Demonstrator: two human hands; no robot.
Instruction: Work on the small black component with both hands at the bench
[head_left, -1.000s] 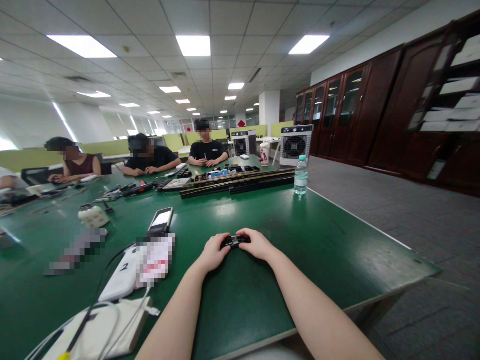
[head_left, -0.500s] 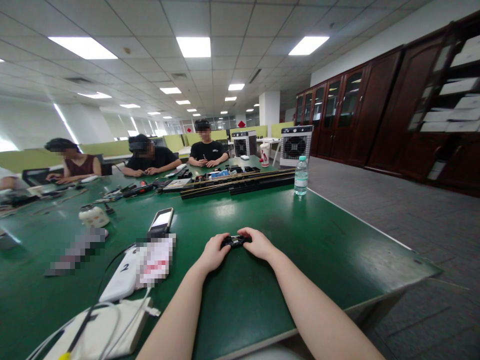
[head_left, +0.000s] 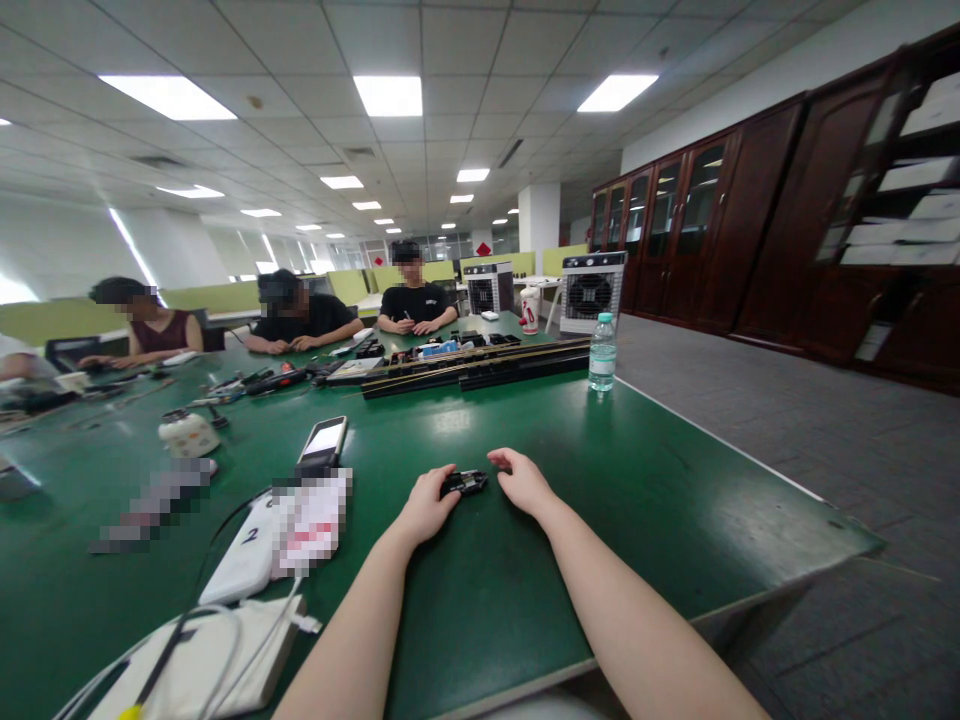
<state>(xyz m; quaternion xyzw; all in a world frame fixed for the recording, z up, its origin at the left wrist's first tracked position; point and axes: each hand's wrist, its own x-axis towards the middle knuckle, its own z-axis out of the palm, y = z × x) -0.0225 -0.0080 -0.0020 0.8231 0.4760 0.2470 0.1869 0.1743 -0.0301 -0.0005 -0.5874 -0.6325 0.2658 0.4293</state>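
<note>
Filling much of the lower view, the green tabletop (head_left: pixel 675 510) is carrying the work. Black rails (head_left: pixel 517 370) are lying across its far side; a bottle (head_left: pixel 602 360) is standing by their right end. Left hand (head_left: pixel 429 507) is pinching the black part (head_left: pixel 469 483) by its left end, thumb on the near side. Right hand (head_left: pixel 523 483) is hovering just beside the free end, not touching, thumb and fingers parted around nothing. Black part is sitting between the hands, on or just over the tabletop, can't tell which. Step in hand: probably one-handed steadying. A two-handed move would be calling for right fingers meeting the free end.
</note>
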